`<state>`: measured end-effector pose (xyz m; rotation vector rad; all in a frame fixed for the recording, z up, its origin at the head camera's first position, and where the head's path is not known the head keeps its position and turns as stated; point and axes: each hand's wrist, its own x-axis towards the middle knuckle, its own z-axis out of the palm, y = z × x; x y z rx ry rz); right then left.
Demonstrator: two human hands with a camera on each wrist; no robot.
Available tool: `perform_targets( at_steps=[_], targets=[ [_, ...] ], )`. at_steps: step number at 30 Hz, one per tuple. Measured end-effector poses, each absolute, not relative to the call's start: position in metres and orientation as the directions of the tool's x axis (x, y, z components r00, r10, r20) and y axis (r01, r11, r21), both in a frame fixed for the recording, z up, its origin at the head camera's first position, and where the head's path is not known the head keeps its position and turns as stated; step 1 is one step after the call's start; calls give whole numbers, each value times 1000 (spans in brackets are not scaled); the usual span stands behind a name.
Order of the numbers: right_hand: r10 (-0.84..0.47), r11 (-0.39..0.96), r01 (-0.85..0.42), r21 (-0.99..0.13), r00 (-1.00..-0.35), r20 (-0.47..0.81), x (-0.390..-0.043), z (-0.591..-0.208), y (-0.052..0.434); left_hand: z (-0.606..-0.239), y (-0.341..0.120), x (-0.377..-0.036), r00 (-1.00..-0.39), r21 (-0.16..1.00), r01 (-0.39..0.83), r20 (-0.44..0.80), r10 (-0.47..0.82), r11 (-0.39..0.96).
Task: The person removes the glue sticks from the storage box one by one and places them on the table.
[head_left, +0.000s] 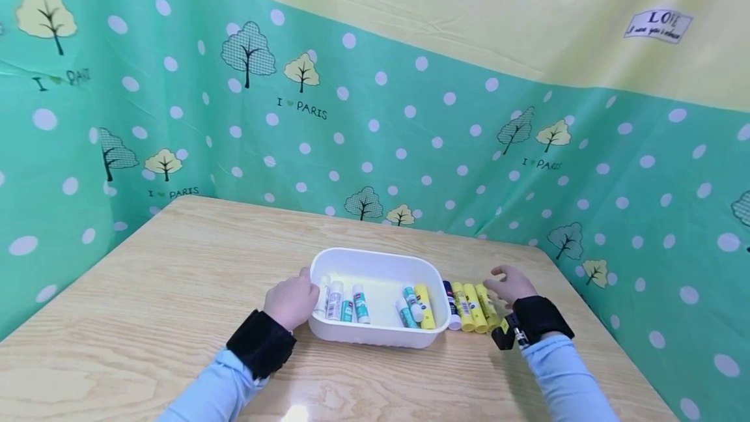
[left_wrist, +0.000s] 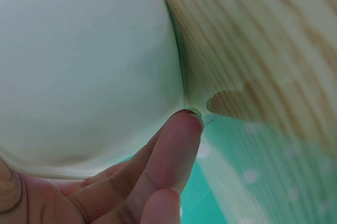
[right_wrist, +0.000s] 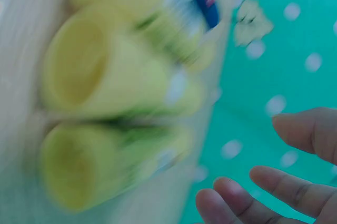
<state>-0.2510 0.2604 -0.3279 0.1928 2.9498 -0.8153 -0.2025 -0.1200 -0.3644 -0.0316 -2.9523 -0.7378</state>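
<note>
A white plastic box (head_left: pixel 381 334) stands on the wooden table with several glue sticks inside. White and teal glue sticks (head_left: pixel 360 305) lie at its left end; teal ones and a yellow glue stick (head_left: pixel 424 306) lie at its right. My left hand (head_left: pixel 291 300) holds the box by its left end, fingers against the outer wall in the left wrist view. Right of the box lie a dark blue glue stick (head_left: pixel 451 305) and several yellow glue sticks (head_left: pixel 473 308) in a row. Just over the row's right end, my right hand (head_left: pixel 512 285) has thumb and fingers apart, holding nothing.
The wooden table (head_left: pixel 193 279) extends left, in front and behind the box. A green and yellow patterned curtain (head_left: pixel 410 122) hangs along the table's back and sides.
</note>
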Motion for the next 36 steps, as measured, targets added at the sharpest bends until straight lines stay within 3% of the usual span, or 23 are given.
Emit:
perform_targets(
  at_steps=[10,22,31,36],
  targets=[
    [-55,876,-77,-476,-997,60,-242,-290,189,-363,-120,-200,-995,471,44,104,-6,881],
    [-77,873,-127,-471,-989,124,-253,-289,145,-362,-120,-200,-994,476,49,107,-3,878],
    [-86,941,-36,-338,-987,-134,-268,-303,124,-365,-120,-201,-992,466,50,124,-9,883],
    [-66,956,-6,-293,-979,-194,-270,-309,116,-364,-120,-201,-992,467,49,125,-11,883]
  ],
)
